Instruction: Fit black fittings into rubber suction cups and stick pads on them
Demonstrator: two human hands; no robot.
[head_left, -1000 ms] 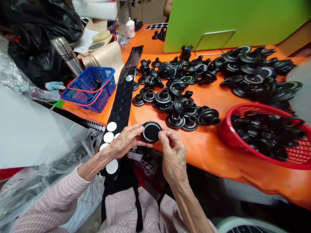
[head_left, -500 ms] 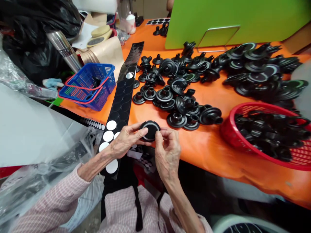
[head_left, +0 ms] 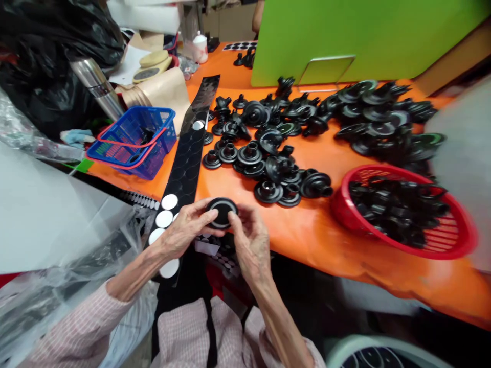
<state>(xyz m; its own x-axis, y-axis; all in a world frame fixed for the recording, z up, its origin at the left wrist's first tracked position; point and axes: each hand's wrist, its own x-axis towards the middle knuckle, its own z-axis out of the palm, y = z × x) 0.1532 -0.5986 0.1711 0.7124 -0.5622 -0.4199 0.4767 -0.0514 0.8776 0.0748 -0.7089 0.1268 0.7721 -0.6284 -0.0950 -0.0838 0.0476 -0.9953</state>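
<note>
Both hands hold a round black plastic part [head_left: 222, 208] with a pale ring on its face, just over the table's front edge. My left hand [head_left: 187, 227] is closed on its left rim, thumb on the face. My right hand [head_left: 251, 240] grips the right side, its thumb pressing on the face and its fingers behind the rim. Beneath my left forearm runs a long black sheet of round stickers [head_left: 184, 163], with several white circles [head_left: 164, 219] at its near end. Similar black parts with stems [head_left: 267, 190] lie heaped beyond my hands.
A red basket [head_left: 345, 204] of black pieces stands at the right on the orange table [head_left: 307, 230]. At the left are a blue basket [head_left: 169, 128] and a steel flask [head_left: 94, 84]. A green board [head_left: 299, 36] stands behind the heap. A pale tub [head_left: 337, 352] sits below right.
My right thumb has moved from the part's rim onto its face, and the right fingers have opened out behind it. The view has shifted slightly, moving the table's contents leftward.
</note>
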